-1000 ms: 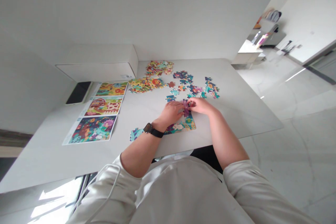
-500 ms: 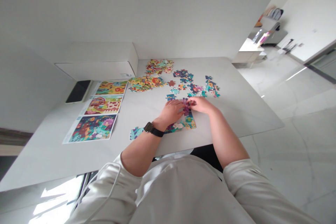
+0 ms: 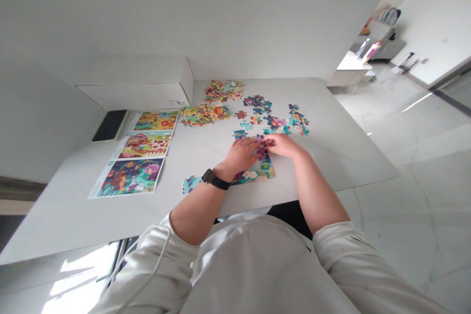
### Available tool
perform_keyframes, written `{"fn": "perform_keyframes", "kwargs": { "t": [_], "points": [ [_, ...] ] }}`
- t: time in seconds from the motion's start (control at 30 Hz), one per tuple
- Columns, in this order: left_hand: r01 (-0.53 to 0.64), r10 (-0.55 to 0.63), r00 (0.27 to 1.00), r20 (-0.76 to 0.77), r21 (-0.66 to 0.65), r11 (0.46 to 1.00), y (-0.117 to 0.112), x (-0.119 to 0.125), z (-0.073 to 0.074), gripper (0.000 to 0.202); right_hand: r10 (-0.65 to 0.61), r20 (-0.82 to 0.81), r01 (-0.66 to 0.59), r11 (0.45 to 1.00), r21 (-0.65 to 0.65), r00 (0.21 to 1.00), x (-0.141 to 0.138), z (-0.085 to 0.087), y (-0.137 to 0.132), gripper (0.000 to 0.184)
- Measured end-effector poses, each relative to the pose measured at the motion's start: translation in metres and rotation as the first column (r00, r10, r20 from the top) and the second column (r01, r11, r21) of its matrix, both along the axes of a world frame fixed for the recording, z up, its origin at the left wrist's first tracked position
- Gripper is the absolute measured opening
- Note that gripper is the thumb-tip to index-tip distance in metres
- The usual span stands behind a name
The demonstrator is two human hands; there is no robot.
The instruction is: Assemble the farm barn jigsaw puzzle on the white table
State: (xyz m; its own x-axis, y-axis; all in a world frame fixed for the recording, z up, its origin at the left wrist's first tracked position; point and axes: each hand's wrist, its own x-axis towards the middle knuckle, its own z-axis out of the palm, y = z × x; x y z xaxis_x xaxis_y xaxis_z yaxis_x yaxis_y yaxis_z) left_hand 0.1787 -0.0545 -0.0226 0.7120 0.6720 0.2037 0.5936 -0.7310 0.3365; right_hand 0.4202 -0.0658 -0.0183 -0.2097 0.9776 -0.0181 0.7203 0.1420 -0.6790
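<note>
A partly joined jigsaw puzzle point(image 3: 253, 173) with a white animal on it lies near the table's front edge. My left hand point(image 3: 241, 157) rests flat over its left and upper part, fingers stretched out, hiding much of it. At the upper right of the puzzle, my right hand point(image 3: 278, 144) has thumb and fingers closed on a purple puzzle piece point(image 3: 261, 149), which touches the joined part. A blue-green joined strip point(image 3: 190, 184) shows left of my left wrist. Just beyond my fingers lies a loose blue piece point(image 3: 240, 134).
Loose dark-blue pieces point(image 3: 257, 103) and yellow pieces point(image 3: 202, 115) lie farther back, with a reddish pile point(image 3: 223, 90) by the wall. Three picture sheets point(image 3: 132, 176) lie at left, near a phone point(image 3: 109, 125) and a white box point(image 3: 136, 91). More pieces point(image 3: 299, 120) lie at right.
The camera view has shifted slightly. Both hands stay at the same place on the puzzle, with barely any finger movement.
</note>
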Motion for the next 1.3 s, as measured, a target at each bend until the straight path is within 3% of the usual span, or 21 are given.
{"fn": "perform_keyframes", "kwargs": {
  "t": [0.37, 0.5, 0.63, 0.87, 1.3],
  "points": [
    [0.006, -0.006, 0.999, -0.048, 0.010, 1.000, 0.000, -0.002, 0.004, 0.043, -0.002, 0.039, 0.002, 1.000, 0.017, 0.999, 0.001, -0.003, 0.002, 0.027],
    [0.008, -0.007, 0.999, -0.032, 0.025, 1.000, 0.000, -0.002, 0.004, 0.042, -0.036, 0.064, 0.025, 0.985, 0.170, 0.997, 0.003, 0.002, 0.002, 0.035],
    [0.058, -0.060, 0.997, 0.042, 0.036, 0.998, -0.001, -0.002, 0.005, 0.041, -0.001, 0.110, -0.031, 0.956, 0.290, 0.994, 0.003, 0.000, 0.004, 0.048],
    [0.158, -0.160, 0.986, 0.045, 0.029, 0.987, -0.001, -0.001, 0.002, 0.036, 0.045, 0.130, -0.078, 0.963, 0.258, 0.990, 0.001, -0.008, 0.008, 0.057],
    [0.185, -0.185, 0.983, 0.003, 0.029, 0.982, -0.001, -0.001, 0.002, 0.036, 0.028, 0.135, -0.060, 0.968, 0.244, 0.990, 0.002, -0.007, 0.006, 0.054]
  ]
}}
